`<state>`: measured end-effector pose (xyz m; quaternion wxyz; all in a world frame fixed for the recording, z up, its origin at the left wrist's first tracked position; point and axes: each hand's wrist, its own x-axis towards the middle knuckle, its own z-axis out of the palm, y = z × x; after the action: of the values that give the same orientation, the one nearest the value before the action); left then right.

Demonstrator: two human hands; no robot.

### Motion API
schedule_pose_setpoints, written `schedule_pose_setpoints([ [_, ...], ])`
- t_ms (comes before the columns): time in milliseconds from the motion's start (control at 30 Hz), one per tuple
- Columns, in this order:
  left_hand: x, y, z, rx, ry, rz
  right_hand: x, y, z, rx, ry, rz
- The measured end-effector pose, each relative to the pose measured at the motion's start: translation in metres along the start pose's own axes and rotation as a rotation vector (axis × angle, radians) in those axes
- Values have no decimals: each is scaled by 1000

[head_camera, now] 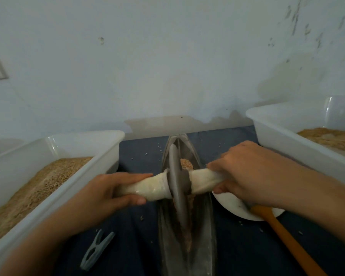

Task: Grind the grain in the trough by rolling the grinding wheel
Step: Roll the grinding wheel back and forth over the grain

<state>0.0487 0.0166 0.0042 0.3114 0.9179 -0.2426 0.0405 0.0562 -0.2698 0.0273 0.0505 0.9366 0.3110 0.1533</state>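
Observation:
A long boat-shaped metal trough [204,226] lies on the dark cloth, pointing away from me. A grey disc-shaped grinding wheel [176,180] stands on edge in its groove. Brown crushed grain [186,165] lies heaped just beyond the wheel and runs along the groove toward me. A pale wrapped handle [157,186] passes through the wheel's hub and sticks out on both sides. My left hand [106,194] grips the left end, fingers and thumb curled round it. My right hand [247,172] grips the right end from above.
A white tub [100,144] of whole grain stands at the left, another white tub [277,132] with brown meal at the right. A white plate [233,206] with an orange-handled tool [283,232] lies under my right forearm. A grey clip [97,249] and stray grains lie on the cloth.

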Motion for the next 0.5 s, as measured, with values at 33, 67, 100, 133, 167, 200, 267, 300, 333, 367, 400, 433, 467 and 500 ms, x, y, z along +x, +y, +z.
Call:
schedule_pose_setpoints([
  [33, -4, 1, -7, -65, -105, -6, -5, -3, -9, 34, -31, -21],
  [67, -8, 3, -13, -115, -200, -10, -10, -5, -18, 55, -54, -36],
  [100, -11, 5, -16, -150, -264, -9, -15, -7, -25, 71, -73, -36],
  [133, -12, 6, -18, -162, -290, -5, -17, -8, -29, 83, -84, -27],
  [167, -13, 6, -17, -147, -281, 4, -18, -8, -29, 95, -86, -12],
  [200, -11, 7, -16, -107, -236, 12, -16, -7, -26, 115, -84, 6],
  [267, -6, 6, -7, 1, -87, 20, -6, -2, -12, 138, -84, 56],
  [300, -2, 5, -2, 65, -1, 19, 0, 1, -3, 130, -63, 83],
  [333, 1, 4, 5, 136, 85, 19, 6, 3, 6, 103, -21, 104],
  [367, 5, 3, 13, 221, 170, 33, 11, 6, 16, 65, 23, 118],
  [400, 9, 1, 20, 323, 253, 58, 15, 9, 23, 34, 62, 131],
  [433, 13, 0, 26, 433, 318, 80, 17, 12, 29, 17, 89, 142],
  [467, 16, -1, 30, 507, 356, 96, 18, 14, 33, 12, 103, 153],
  [500, 18, -2, 31, 530, 371, 106, 18, 16, 36, 13, 108, 150],
])
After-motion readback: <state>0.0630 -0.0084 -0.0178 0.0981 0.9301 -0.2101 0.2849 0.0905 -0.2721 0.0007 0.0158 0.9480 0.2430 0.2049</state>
